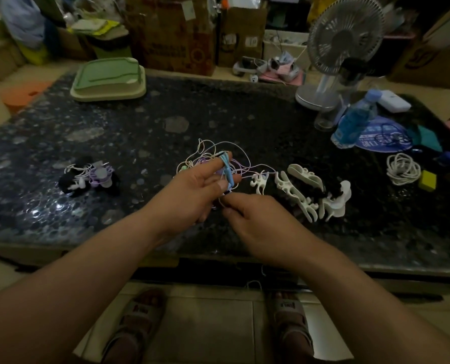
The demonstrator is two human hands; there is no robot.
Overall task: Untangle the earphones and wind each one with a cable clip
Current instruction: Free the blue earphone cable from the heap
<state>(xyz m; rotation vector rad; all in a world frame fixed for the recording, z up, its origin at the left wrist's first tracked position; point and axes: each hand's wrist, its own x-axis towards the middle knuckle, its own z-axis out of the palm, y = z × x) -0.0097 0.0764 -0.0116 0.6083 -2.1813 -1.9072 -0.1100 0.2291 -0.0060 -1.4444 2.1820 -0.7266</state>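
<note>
Sandalled feet (292,319) are seen at the bottom edge, below the table's near rim. A blue earphone cable (227,172) is wound round the left hand (192,191) and pinned by its thumb. A thin strand (221,202) is pinched by the right hand (255,219). The earphone tangle (213,153) lies mid-frame, flanked by white cable clips (294,191) at right and wound bundles (90,177) at left. The dark speckled tabletop (153,127) stretches to a green tray (108,80) at upper left.

Left hand (192,191) palm-up, thumb pinning cable (229,176) across extended fingers (212,168); right hand (255,220) fingers pinch cable.
</note>
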